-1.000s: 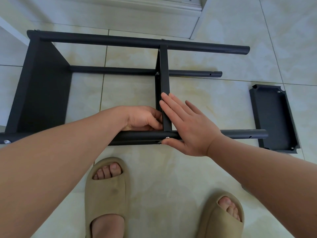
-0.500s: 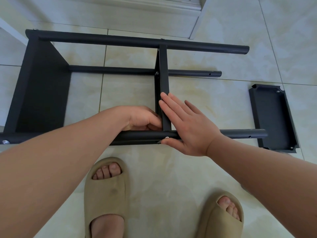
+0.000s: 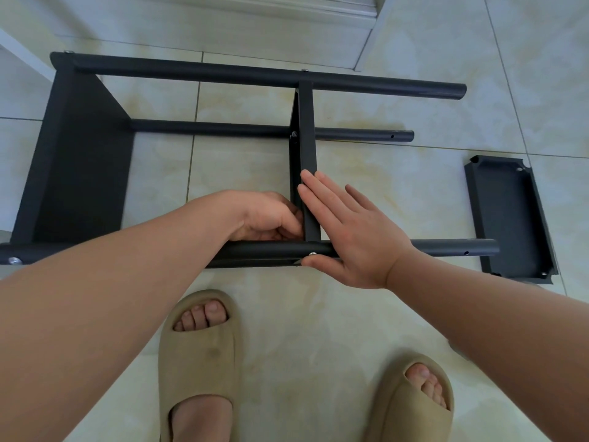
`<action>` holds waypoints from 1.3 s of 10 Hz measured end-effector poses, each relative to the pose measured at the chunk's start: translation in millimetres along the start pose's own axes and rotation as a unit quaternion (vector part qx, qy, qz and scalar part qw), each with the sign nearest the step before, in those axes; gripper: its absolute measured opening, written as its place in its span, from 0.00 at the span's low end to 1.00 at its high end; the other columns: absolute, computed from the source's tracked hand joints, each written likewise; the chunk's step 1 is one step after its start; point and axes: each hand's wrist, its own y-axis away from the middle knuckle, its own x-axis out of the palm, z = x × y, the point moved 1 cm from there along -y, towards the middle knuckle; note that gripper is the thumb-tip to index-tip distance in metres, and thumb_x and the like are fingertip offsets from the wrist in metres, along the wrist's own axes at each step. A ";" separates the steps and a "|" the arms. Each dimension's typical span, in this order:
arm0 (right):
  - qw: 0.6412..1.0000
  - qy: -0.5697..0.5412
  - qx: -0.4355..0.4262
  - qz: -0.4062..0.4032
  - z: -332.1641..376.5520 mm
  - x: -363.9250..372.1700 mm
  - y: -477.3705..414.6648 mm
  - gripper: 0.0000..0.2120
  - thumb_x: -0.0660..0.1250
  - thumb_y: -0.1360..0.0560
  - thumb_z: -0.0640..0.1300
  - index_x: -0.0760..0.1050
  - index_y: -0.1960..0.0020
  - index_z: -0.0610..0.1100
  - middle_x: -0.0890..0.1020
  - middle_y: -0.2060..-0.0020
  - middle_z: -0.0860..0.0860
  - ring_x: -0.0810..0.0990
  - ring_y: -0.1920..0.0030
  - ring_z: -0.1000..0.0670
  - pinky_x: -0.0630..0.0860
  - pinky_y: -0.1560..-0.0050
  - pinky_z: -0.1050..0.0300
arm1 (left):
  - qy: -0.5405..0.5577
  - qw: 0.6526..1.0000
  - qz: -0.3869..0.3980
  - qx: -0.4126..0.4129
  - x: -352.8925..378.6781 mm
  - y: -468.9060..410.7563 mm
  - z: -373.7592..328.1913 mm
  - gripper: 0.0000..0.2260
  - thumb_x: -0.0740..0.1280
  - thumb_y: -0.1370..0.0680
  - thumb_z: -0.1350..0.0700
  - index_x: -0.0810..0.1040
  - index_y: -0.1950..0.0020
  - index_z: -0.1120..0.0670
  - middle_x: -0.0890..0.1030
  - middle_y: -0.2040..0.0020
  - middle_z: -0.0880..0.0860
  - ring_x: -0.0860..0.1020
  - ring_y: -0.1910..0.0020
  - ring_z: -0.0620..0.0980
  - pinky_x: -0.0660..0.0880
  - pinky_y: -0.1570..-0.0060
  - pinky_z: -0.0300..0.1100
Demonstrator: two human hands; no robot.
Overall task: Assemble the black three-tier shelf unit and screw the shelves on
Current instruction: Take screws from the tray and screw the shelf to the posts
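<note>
The black shelf unit [image 3: 220, 128] lay on its side on the tiled floor [image 3: 414, 186], just beyond the person's sandals [image 3: 197, 352]; its long axis ran left to right across the view, with the fitted end shelf [image 3: 79, 161] closing the left end and the bare pole ends pointing right. The middle shelf [image 3: 307, 132] stood on edge between the far pole [image 3: 223, 73] and the near pole [image 3: 446, 247], crossing them squarely. A third, loose shelf [image 3: 506, 215] lay rim up on the floor past the pole ends, apart from the frame.

The right hand [image 3: 353, 237] was flat, its fingers straight and pressed against the right face of the middle shelf, its thumb tucked under the near pole beside a screw [image 3: 313, 253]. The left hand [image 3: 271, 215] was curled against the shelf's left face at the same joint; whether it pinched the shelf's lip or some small fastener was hidden, and I cannot tell.

It looked like painted metal tube and sheet; probably stiff in each part, fairly light, and smooth enough to slide on tile. With the right end unbraced, the frame would likely rack; it seemed best gripped on a pole close to a screwed joint, not by the free ends or the thin shelf rims.
</note>
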 end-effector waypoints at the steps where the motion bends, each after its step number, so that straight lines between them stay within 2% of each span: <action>1: 1.000 0.000 0.000 -0.002 -0.3 0.2 -0.2 0.45 0.52 0.22 0.71 0.45 0.17 0.42 0.43 0.18 0.48 0.41 0.18 0.49 0.55 0.21 0.40 | 0.001 1.000 0.006 0.009 0.2 0.0 0.1 0.09 0.61 0.25 0.72 0.75 0.48 0.62 0.75 0.54 0.64 0.78 0.57 0.58 0.79 0.59 0.44; 2: 1.000 -0.001 0.000 -0.002 -0.3 0.8 -0.2 0.45 0.51 0.22 0.71 0.45 0.17 0.42 0.43 0.18 0.48 0.41 0.18 0.49 0.55 0.21 0.40 | 0.010 1.000 0.004 0.022 1.4 -0.6 2.8 0.10 0.61 0.24 0.72 0.75 0.47 0.62 0.75 0.54 0.63 0.78 0.58 0.57 0.78 0.60 0.43; 3: 1.000 0.000 0.000 -0.004 -0.4 0.6 0.0 0.45 0.50 0.22 0.71 0.45 0.17 0.42 0.43 0.18 0.48 0.41 0.18 0.49 0.56 0.22 0.40 | 0.029 0.999 0.021 0.021 2.2 -0.2 5.7 0.06 0.61 0.23 0.69 0.77 0.53 0.64 0.80 0.60 0.61 0.81 0.65 0.53 0.79 0.65 0.40; 4: 1.000 0.001 0.000 -0.003 -0.5 0.3 0.3 0.45 0.50 0.22 0.71 0.45 0.17 0.41 0.43 0.18 0.48 0.41 0.18 0.49 0.55 0.21 0.40 | 0.028 0.999 0.026 0.018 1.2 -1.4 7.0 0.07 0.62 0.22 0.67 0.80 0.54 0.61 0.84 0.63 0.58 0.83 0.66 0.52 0.78 0.66 0.40; 5: 1.000 -0.001 0.000 -0.004 -0.5 0.1 0.2 0.45 0.50 0.22 0.71 0.45 0.17 0.41 0.43 0.18 0.48 0.41 0.18 0.49 0.55 0.21 0.40 | 0.039 0.999 0.031 0.015 1.5 -2.6 7.7 0.06 0.63 0.22 0.67 0.80 0.52 0.61 0.84 0.59 0.59 0.84 0.62 0.54 0.80 0.61 0.43; 6: 1.000 -0.003 0.000 -0.007 -0.6 0.1 0.5 0.45 0.50 0.22 0.71 0.46 0.17 0.42 0.44 0.18 0.48 0.42 0.18 0.49 0.55 0.21 0.40 | 0.041 0.999 0.035 0.010 0.5 -3.3 8.0 0.11 0.62 0.22 0.67 0.83 0.58 0.58 0.84 0.62 0.57 0.83 0.64 0.52 0.79 0.64 0.41; 8: 1.000 0.000 0.000 -0.006 -0.3 0.4 0.3 0.45 0.50 0.22 0.71 0.46 0.17 0.42 0.44 0.18 0.48 0.42 0.18 0.49 0.56 0.22 0.40 | 0.034 0.999 0.033 0.017 -0.3 -2.9 8.3 0.08 0.62 0.22 0.69 0.80 0.53 0.61 0.84 0.62 0.59 0.83 0.65 0.52 0.79 0.65 0.40; 9: 1.000 0.001 0.000 -0.006 -0.4 0.5 0.2 0.45 0.51 0.22 0.71 0.46 0.17 0.42 0.43 0.18 0.49 0.42 0.18 0.49 0.56 0.22 0.40 | 0.035 0.999 0.034 0.023 0.2 -3.9 8.7 0.08 0.61 0.22 0.70 0.79 0.52 0.62 0.83 0.58 0.61 0.83 0.61 0.54 0.81 0.58 0.44; 10: 1.000 0.003 0.001 -0.006 -0.4 0.5 0.2 0.45 0.50 0.22 0.71 0.46 0.17 0.42 0.43 0.18 0.49 0.42 0.18 0.49 0.56 0.21 0.40 | 0.040 0.998 0.044 0.016 0.4 -4.2 8.7 0.08 0.60 0.23 0.70 0.77 0.50 0.63 0.81 0.56 0.62 0.80 0.58 0.57 0.78 0.51 0.48; 11: 1.000 0.005 0.001 -0.005 -0.5 0.5 0.2 0.45 0.50 0.22 0.71 0.46 0.17 0.42 0.43 0.18 0.49 0.41 0.18 0.49 0.56 0.21 0.40 | 0.063 0.996 0.054 0.010 -1.3 -5.6 9.2 0.08 0.60 0.22 0.70 0.76 0.48 0.61 0.81 0.56 0.61 0.80 0.57 0.57 0.77 0.48 0.51; 12: 1.000 0.005 0.001 -0.007 -0.3 0.8 0.3 0.45 0.50 0.22 0.71 0.46 0.17 0.42 0.44 0.18 0.49 0.42 0.18 0.49 0.56 0.22 0.40 | 0.047 0.997 0.068 -0.004 -2.8 -6.6 9.9 0.12 0.61 0.21 0.65 0.83 0.57 0.56 0.82 0.59 0.56 0.80 0.60 0.53 0.76 0.52 0.49; 13: 1.000 0.006 0.001 -0.008 -0.3 0.7 0.5 0.45 0.50 0.22 0.71 0.46 0.17 0.42 0.44 0.18 0.48 0.42 0.18 0.49 0.56 0.22 0.40 | 0.007 0.997 0.069 -0.026 -2.4 -6.5 9.6 0.17 0.63 0.21 0.59 0.84 0.66 0.52 0.82 0.65 0.52 0.79 0.67 0.48 0.74 0.61 0.42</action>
